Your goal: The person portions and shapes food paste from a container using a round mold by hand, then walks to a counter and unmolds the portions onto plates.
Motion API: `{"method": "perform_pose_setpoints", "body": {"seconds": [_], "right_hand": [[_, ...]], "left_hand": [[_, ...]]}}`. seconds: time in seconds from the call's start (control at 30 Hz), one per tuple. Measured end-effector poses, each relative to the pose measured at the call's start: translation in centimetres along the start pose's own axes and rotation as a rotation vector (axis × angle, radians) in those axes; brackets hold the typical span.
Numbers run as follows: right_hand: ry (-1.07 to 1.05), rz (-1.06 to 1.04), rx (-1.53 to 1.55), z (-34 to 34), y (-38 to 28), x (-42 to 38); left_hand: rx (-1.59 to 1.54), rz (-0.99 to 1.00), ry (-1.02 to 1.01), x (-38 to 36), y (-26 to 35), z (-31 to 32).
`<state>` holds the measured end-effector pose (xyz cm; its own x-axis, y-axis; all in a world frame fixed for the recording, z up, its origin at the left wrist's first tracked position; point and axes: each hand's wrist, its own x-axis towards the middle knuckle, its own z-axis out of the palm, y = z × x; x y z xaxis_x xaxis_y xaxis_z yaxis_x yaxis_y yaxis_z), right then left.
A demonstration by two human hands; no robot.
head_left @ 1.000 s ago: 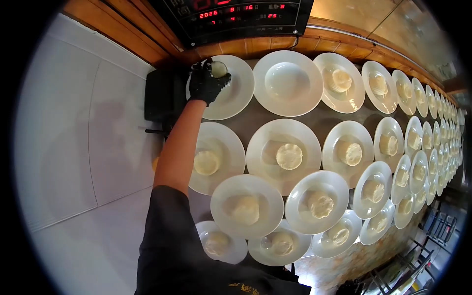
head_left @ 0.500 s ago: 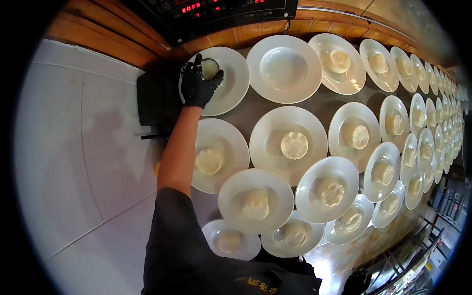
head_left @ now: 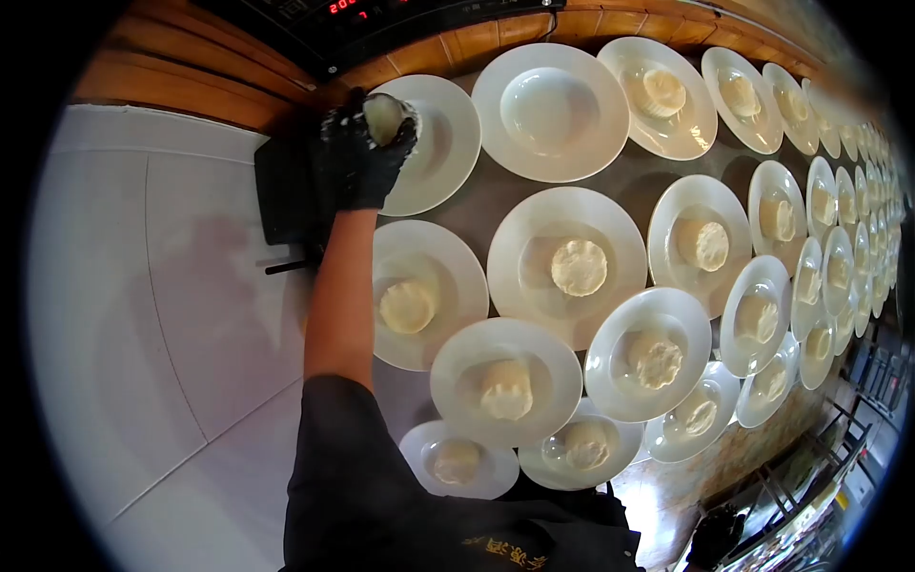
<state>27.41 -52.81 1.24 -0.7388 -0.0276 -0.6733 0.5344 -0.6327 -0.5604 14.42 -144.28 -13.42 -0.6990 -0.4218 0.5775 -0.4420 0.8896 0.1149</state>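
My left hand [head_left: 360, 164], in a black glove, reaches to the far left white plate [head_left: 446, 143] of the back row. It grips a small round mould [head_left: 384, 116] filled with pale food, held over that plate's left rim. The plate beside it [head_left: 550, 110] holds nothing. The other plates, such as the one in the middle [head_left: 567, 267], each carry a pale round portion [head_left: 579, 267]. My right hand [head_left: 713, 536], also gloved in black, hangs low at the bottom right, away from the plates; its fingers are too dark to read.
Three rows of white plates run off to the right along a brown counter [head_left: 496, 205]. A black box [head_left: 286, 191] sits left of the plates, by a wooden ledge [head_left: 172, 91]. A red digital display [head_left: 343, 8] hangs at the back. White tiled surface [head_left: 162, 315] lies left.
My left hand has turned the mould so its pale filling shows, and shifted slightly left over the plate's rim. The view has tipped down a little.
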Motion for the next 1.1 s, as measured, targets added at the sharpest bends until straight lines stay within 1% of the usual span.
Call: {"method": "perform_pose_setpoints", "body": {"seconds": [0.03, 0.07, 0.1, 0.17, 0.2, 0.23, 0.33, 0.43, 0.53, 0.57, 0.67, 0.7, 0.8, 0.9, 0.97, 1.0, 1.03, 1.07, 1.1], "right_hand": [[-0.058, 0.009, -0.029, -0.6, -0.2, 0.1], [-0.118, 0.023, -0.059, -1.0, -0.4, 0.1], [0.18, -0.055, -0.08, 0.8, 0.3, -0.4], [0.272, -0.104, -0.101, -1.0, 0.3, -0.7], [0.321, -0.121, -0.122, -1.6, -0.1, -1.2], [0.202, -0.063, -0.105, -0.9, 0.2, -0.9], [0.235, -0.043, -0.029, -0.2, 0.4, -0.9], [0.162, -0.038, -0.052, -0.4, 0.6, -1.0], [0.229, -0.059, -0.083, 0.0, 1.1, -1.1], [0.193, -0.084, -0.035, -1.3, 1.0, -0.8], [0.126, -0.042, -0.025, -1.2, 1.0, -0.6], [0.18, -0.059, -0.032, -1.1, 1.1, -0.5], [-0.009, -0.037, 0.023, -0.7, 1.4, -0.6], [0.092, -0.032, 0.102, -2.1, 2.2, -1.1], [0.168, -0.058, 0.049, -1.8, 2.6, -1.7], [0.205, -0.073, 0.027, -1.7, 2.9, -1.8], [0.149, -0.054, 0.034, -2.3, 2.8, -2.0], [0.144, -0.065, 0.053, -2.9, 2.6, -2.4], [0.133, -0.079, 0.073, -2.7, 2.5, -2.3]], "left_hand": [[0.029, 0.023, -0.008, -0.9, -0.9, 2.6], [0.062, 0.043, -0.016, -1.8, -1.6, 3.8], [0.065, 0.043, -0.009, -1.7, -1.7, 3.5], [0.049, 0.05, -0.008, -2.1, -1.5, 3.3], [0.04, 0.027, -0.051, -2.6, -1.3, 3.1], [0.036, 0.004, -0.081, -2.2, -0.9, 2.5], [0.098, -0.026, -0.12, -2.2, -0.4, 2.0], [0.114, 0.031, -0.124, -2.1, -0.5, 2.8], [0.111, 0.05, -0.103, -1.3, -0.9, 3.5], [0.114, 0.039, -0.108, -1.9, -1.0, 3.3], [0.127, 0.007, -0.172, -1.9, -1.3, 3.3], [0.13, 0.01, -0.159, -1.9, -1.3, 3.2], [0.123, 0.04, -0.136, -1.6, -0.9, 2.5], [0.107, 0.075, -0.133, -0.7, -0.2, 1.7], [0.127, 0.106, -0.14, -0.8, -0.9, 1.9], [0.142, 0.089, -0.151, -0.6, -0.5, 2.0], [0.16, 0.073, -0.166, -0.7, -0.2, 1.9], [0.178, 0.059, -0.184, -0.8, 0.0, 1.6], [0.166, 0.077, -0.159, -0.8, -0.2, 1.8]]}}
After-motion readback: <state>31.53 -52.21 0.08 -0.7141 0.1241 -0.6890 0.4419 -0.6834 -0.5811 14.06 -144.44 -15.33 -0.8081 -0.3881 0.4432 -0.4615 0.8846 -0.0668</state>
